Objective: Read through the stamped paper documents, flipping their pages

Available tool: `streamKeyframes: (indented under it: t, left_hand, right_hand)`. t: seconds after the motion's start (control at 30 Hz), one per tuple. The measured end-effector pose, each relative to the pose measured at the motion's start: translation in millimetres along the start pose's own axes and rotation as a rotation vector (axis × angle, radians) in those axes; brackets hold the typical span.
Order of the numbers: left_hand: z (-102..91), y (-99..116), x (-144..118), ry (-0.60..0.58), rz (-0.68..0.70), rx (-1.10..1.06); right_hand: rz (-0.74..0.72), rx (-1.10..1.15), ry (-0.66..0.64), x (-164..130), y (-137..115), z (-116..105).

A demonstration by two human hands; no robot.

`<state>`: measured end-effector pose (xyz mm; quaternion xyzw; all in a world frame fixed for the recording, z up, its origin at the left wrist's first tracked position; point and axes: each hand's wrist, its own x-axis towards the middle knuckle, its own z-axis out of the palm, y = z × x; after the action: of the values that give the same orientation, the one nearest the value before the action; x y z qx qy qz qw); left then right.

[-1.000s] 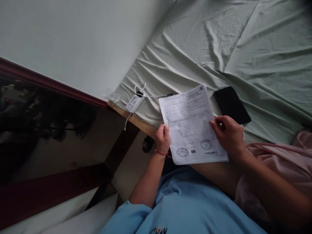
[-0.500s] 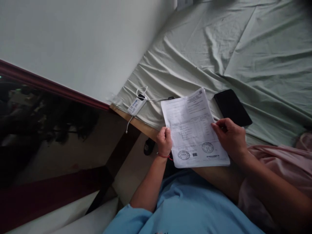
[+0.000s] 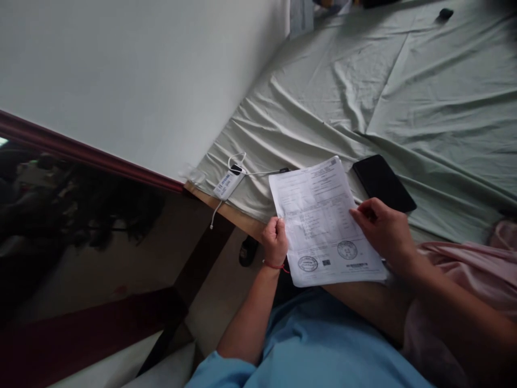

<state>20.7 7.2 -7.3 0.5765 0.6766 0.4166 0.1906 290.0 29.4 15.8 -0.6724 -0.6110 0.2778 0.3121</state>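
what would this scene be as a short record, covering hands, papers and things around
left hand: grips the papers at their left edge
right hand: pinches their right edge
papers: printed, two stamps near the bottom
left wrist: red band
sheet: pale green, wrinkled
on sheet: black flat object, white box with cord

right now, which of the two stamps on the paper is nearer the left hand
The oval stamp, lower left on the printed paper; the rounder stamp sits farther right and higher.
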Motion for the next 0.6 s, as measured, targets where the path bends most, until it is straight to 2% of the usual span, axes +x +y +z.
streamKeyframes:
  t: [0.23, 0.37, 0.47, 0.6]
  left_hand:
    - [0.2, 1, 1, 0.005, 0.014, -0.02]
    - [-0.7, 1, 0, -0.004, 0.003, -0.032]
    - [-2.4, 1, 0, -0.03, -0.014, -0.036]
    - [-1.1, 1, 4, -0.078, -0.056, -0.06]
  right_hand:
    - [0.028, -0.202, -0.224, -2, -20, -24]
    - [-0.023, -0.301, -0.275, -5, -40, -41]
    - [-0.096, -0.356, -0.326, -7, -68, -49]
    - [-0.21, -0.344, -0.414, -10, -124, -47]
